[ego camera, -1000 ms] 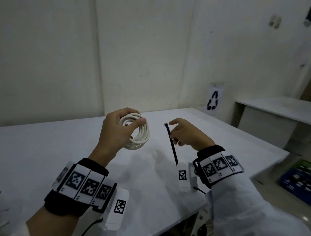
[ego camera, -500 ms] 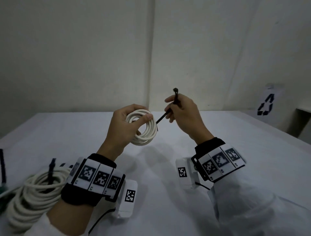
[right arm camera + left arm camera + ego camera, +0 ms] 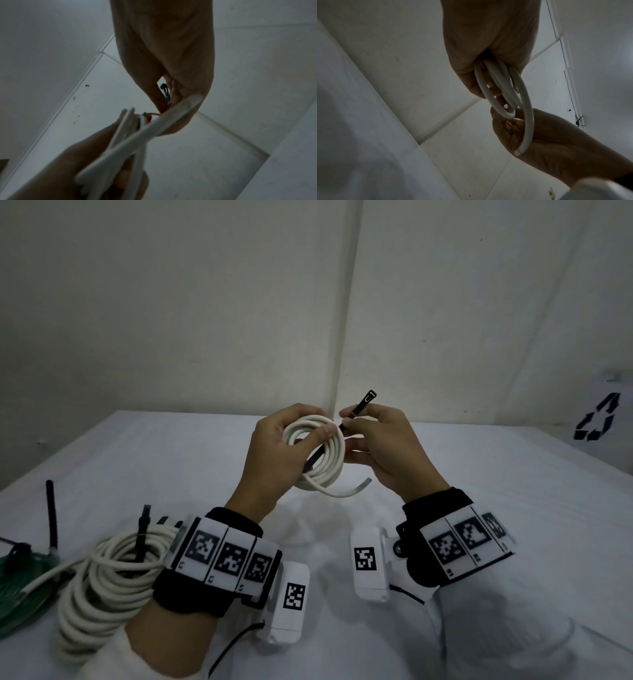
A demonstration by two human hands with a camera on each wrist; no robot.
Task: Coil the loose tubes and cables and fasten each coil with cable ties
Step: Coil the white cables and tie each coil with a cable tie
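Observation:
A small white tube coil [image 3: 329,460] is held in the air above the white table [image 3: 171,467]. My left hand [image 3: 281,450] grips it, thumb across the loops; the loops fan out below the fist [image 3: 506,92]. One loose tube end [image 3: 359,487] curls out toward the right palm. My right hand [image 3: 380,446] pinches a black cable tie [image 3: 363,405] near its head. The tie's tail [image 3: 313,458] runs down through the coil's middle. In the right wrist view the tie's head [image 3: 163,87] shows between finger and thumb, with a tube loop [image 3: 154,125] crossing below.
At the left near edge lies a bigger white tube coil [image 3: 106,580] with a black tie [image 3: 142,529] standing up from it. A green coil [image 3: 20,587] with another black tie [image 3: 51,515] sits further left. A recycling sign [image 3: 597,417] hangs on the right wall.
The right hand has brought the tie in to the coil, and its tail now passes through the loops. Both hands have come together. The head camera has turned left and down.

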